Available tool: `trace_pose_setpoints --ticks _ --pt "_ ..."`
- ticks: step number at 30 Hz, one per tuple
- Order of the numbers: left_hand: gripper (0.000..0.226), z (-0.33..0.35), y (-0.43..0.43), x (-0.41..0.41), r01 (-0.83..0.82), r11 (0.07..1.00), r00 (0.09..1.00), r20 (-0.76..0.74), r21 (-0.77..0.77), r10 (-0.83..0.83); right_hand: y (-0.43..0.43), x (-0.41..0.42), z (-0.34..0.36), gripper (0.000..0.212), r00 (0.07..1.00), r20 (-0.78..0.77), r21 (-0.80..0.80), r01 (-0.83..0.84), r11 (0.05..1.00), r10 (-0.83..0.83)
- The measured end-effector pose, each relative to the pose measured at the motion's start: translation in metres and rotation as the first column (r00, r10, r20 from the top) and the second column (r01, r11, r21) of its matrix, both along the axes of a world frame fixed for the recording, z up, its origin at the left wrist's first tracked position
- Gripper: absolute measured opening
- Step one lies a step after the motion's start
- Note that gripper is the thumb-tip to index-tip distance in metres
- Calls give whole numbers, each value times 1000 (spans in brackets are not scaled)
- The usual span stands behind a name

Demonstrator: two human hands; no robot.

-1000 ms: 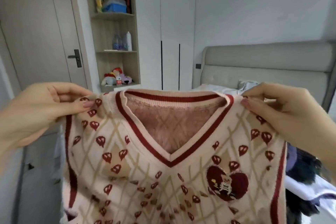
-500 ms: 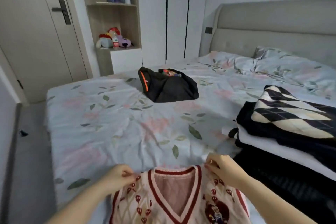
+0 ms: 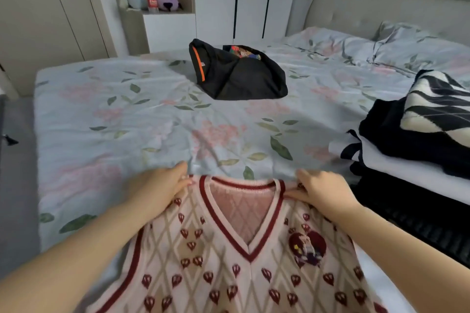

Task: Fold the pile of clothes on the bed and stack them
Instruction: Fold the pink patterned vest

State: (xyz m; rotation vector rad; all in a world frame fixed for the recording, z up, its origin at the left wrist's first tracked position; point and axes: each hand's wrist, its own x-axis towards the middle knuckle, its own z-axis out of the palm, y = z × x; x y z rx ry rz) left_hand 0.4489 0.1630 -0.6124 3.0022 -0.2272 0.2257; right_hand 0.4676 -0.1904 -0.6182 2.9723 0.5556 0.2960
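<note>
Laying-out looks like the step in hand: the knit vest [image 3: 244, 256] lies face up on the near edge of the bed [image 3: 106, 114], with the left hand [image 3: 160, 185] resting on one shoulder and the right hand [image 3: 323, 190] on the other, fingers flat on the knit or lightly pinching it, I cannot tell which. Next, I judge, comes smoothing it and folding the sides inward before carrying it to a stack, perhaps the dark pile [image 3: 412, 145] at the right. Its hem runs out of view below, and the black bundle [image 3: 239, 73] farther off is hard to identify.
</note>
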Motion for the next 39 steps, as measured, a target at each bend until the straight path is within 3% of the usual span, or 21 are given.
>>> trace_pose_setpoints --ticks 3,6,8,11,13,15,17,19,21,27,33,36,39 --pt "37 -2 6 29 -24 968 986 168 251 -19 8 27 9 58 983 186 -25 0 1000 5" --pt "44 -7 10 54 -34 920 978 202 391 -50 20 49 6 61 992 85 -134 105 985 -94" --pt "43 -8 7 63 -33 906 995 98 423 -10 27 52 1 58 986 -46 -58 155 986 -158" --pt "35 -4 -1 58 -74 950 996 -30 304 88 27 27 1 48 974 9 13 226 974 -226" --pt "39 0 -6 34 -112 956 993 67 273 97 24 -9 0 41 983 140 96 102 990 -115" --pt "45 -4 -15 -7 -6 986 978 206 164 -29 24 -56 -7 45 983 181 212 -53 976 14" --pt "50 -17 -28 -57 122 986 964 224 113 -145 28 -100 -17 59 999 29 239 -20 971 13" --pt "63 -34 -36 -92 114 989 993 -26 94 -112 31 -123 -27 76 972 -234 192 72 979 -26" --pt "62 -51 -38 -105 67 995 971 -232 73 -49 31 -130 -31 84 932 -360 159 97 983 -34" --pt "67 -46 -26 -119 -4 995 959 -281 101 32 14 -153 -28 74 917 -398 145 87 986 -22" --pt "72 -22 -10 -136 -138 985 887 -430 99 168 -8 -182 -11 67 837 -520 68 240 968 -171" --pt "77 -14 2 -151 -188 977 858 -468 96 212 -14 -199 4 68 801 -575 165 316 934 -169" --pt "72 -8 23 -180 -379 926 848 -401 -2 346 -24 -219 14 61 806 -528 269 459 847 -269"
